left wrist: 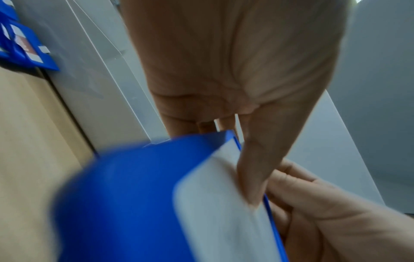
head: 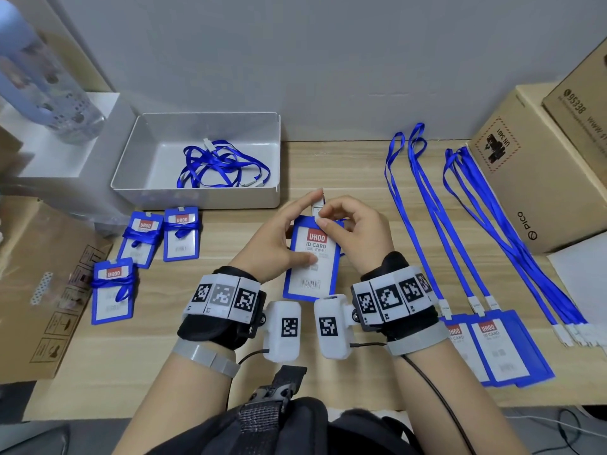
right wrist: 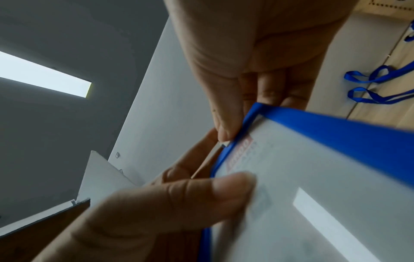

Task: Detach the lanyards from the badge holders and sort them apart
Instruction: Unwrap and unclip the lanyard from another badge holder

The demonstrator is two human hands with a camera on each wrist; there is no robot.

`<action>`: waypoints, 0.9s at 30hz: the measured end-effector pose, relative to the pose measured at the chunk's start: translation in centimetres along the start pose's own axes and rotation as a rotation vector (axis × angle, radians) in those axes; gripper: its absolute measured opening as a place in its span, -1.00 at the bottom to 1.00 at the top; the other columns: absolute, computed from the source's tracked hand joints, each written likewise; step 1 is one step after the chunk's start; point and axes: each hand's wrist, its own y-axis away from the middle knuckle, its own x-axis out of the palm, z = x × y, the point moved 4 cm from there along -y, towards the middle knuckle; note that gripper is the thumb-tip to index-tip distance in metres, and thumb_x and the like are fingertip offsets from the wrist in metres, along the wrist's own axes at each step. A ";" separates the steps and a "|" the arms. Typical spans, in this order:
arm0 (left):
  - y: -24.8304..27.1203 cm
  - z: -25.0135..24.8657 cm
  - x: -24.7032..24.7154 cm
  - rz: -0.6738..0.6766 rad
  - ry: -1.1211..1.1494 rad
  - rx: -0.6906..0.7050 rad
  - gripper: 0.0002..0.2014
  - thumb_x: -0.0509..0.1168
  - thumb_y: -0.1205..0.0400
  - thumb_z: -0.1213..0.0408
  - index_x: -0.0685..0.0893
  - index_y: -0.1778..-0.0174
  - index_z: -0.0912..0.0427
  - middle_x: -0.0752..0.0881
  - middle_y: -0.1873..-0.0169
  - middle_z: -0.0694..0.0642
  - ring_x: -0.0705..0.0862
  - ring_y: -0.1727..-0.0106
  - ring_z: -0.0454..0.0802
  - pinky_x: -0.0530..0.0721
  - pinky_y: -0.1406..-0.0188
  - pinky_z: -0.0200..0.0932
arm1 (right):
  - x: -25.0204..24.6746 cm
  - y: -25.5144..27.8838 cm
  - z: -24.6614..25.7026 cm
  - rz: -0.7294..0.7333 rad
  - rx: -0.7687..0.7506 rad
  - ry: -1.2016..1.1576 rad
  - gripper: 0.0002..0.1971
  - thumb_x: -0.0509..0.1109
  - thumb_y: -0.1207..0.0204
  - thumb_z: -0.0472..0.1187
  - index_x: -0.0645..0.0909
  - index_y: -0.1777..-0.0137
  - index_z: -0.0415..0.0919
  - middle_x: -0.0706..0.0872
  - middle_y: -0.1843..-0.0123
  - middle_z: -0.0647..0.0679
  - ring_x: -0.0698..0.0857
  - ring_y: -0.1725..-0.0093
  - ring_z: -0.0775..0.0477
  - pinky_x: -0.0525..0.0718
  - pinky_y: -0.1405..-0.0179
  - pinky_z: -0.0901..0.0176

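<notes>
This looks like an office or a store room. A light wood table stands against a plain grey wall. Brown cardboard boxes sit at the sides, and many blue ID card holders and neck straps lie on the table.

Evenly lit, soft shadows; head view sharp w/ wide-angle edge bowing; both wrist views motion-blurred, ceiling light panel blown out.

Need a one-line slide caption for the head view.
Both hands, left hand and right hand, hold a blue badge holder above the table, working its top clip.
</notes>
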 end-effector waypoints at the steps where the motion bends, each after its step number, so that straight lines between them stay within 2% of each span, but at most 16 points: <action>1: -0.1 0.0 0.0 0.004 -0.001 0.000 -0.10 0.40 -0.35 0.72 0.32 -0.43 -0.21 0.42 -0.33 -0.30 0.64 -0.15 -0.13 0.72 0.06 -0.26 | 0.0 0.0 0.1 -0.008 -0.006 0.011 -0.87 0.43 -0.44 -0.27 0.61 0.20 0.01 0.68 0.21 0.16 0.69 0.09 0.07 0.74 0.07 0.01; 7: -0.5 -0.1 0.0 0.021 -0.024 0.003 -0.09 0.42 -0.34 0.69 0.32 -0.47 -0.19 0.39 -0.45 -0.13 0.64 -0.20 -0.05 0.73 0.07 -0.24 | -0.3 0.1 0.2 -0.085 0.007 0.001 -0.84 0.42 -0.45 -0.27 0.59 0.12 0.05 0.75 0.13 -0.06 0.73 0.11 -0.03 0.76 0.14 -0.09; 12: -0.9 -0.6 0.0 0.021 -0.082 0.027 -0.10 0.43 -0.34 0.68 0.32 -0.49 -0.12 0.39 -0.45 -0.08 0.63 -0.21 -0.07 0.70 0.10 -0.32 | -0.6 -0.1 0.0 -0.103 0.025 -0.002 -0.86 0.43 -0.44 -0.27 0.68 0.05 -0.04 0.74 0.15 0.00 0.73 0.08 -0.15 0.75 0.08 -0.07; 14: -1.0 -1.0 0.1 0.013 -0.087 0.054 -0.10 0.42 -0.32 0.71 0.33 -0.48 -0.10 0.41 -0.42 -0.07 0.61 -0.19 -0.16 0.66 0.10 -0.39 | -0.8 -0.3 0.1 -0.104 0.026 0.000 -0.86 0.44 -0.43 -0.26 0.70 0.04 -0.08 0.72 0.19 0.11 0.73 0.10 -0.08 0.75 0.10 0.10; 16: -1.1 -1.3 0.2 0.007 -0.086 0.068 -0.11 0.41 -0.31 0.74 0.33 -0.46 -0.08 0.43 -0.38 -0.08 0.60 -0.16 -0.27 0.62 0.12 -0.45 | -0.9 -0.4 0.3 -0.103 0.014 0.001 -0.87 0.46 -0.42 -0.27 0.70 0.07 -0.07 0.68 0.23 0.22 0.69 0.20 0.13 0.69 0.22 0.34; 18: -1.2 -1.3 0.3 0.013 -0.086 0.074 -0.10 0.40 -0.30 0.74 0.32 -0.49 -0.03 0.43 -0.38 -0.09 0.59 -0.18 -0.26 0.62 0.11 -0.46 | -0.9 -0.5 0.4 -0.092 0.000 -0.009 -0.85 0.47 -0.40 -0.29 0.65 0.15 0.00 0.66 0.24 0.25 0.65 0.27 0.22 0.63 0.31 0.47; 21: -1.2 -1.1 0.4 0.024 -0.116 0.070 -0.06 0.42 -0.30 0.72 0.26 -0.53 -0.01 0.38 -0.42 -0.10 0.52 -0.31 -0.16 0.63 0.04 -0.44 | -0.8 -0.4 0.3 -0.073 0.007 -0.035 -0.71 0.48 -0.38 -0.33 0.55 0.32 0.11 0.66 0.26 0.21 0.63 0.30 0.18 0.65 0.31 0.35; 23: -1.3 -0.9 0.2 0.017 -0.099 0.044 -0.02 0.43 -0.31 0.70 0.21 -0.56 -0.05 0.34 -0.44 -0.11 0.52 -0.31 -0.15 0.66 0.03 -0.40 | -0.5 -0.2 0.3 -0.047 -0.010 -0.061 -0.66 0.49 -0.34 -0.37 0.53 0.37 0.13 0.66 0.24 0.12 0.62 0.28 0.17 0.62 0.27 0.28; 25: -1.3 -0.9 -0.1 0.010 -0.085 0.030 -0.01 0.44 -0.32 0.69 0.17 -0.57 -0.07 0.32 -0.45 -0.11 0.54 -0.30 -0.14 0.70 0.03 -0.35 | -0.3 0.0 0.6 -0.012 -0.025 -0.085 -0.69 0.50 -0.32 -0.36 0.54 0.37 0.09 0.66 0.20 0.06 0.58 0.32 0.25 0.51 0.29 0.39; 27: -1.2 -0.9 -0.3 0.012 -0.087 0.032 -0.01 0.43 -0.33 0.70 0.18 -0.56 -0.09 0.33 -0.46 -0.09 0.57 -0.26 -0.15 0.70 0.04 -0.35 | -0.1 0.0 0.7 0.008 -0.010 -0.154 -0.76 0.48 -0.37 -0.32 0.56 0.35 0.04 0.66 0.21 0.06 0.59 0.34 0.31 0.51 0.33 0.48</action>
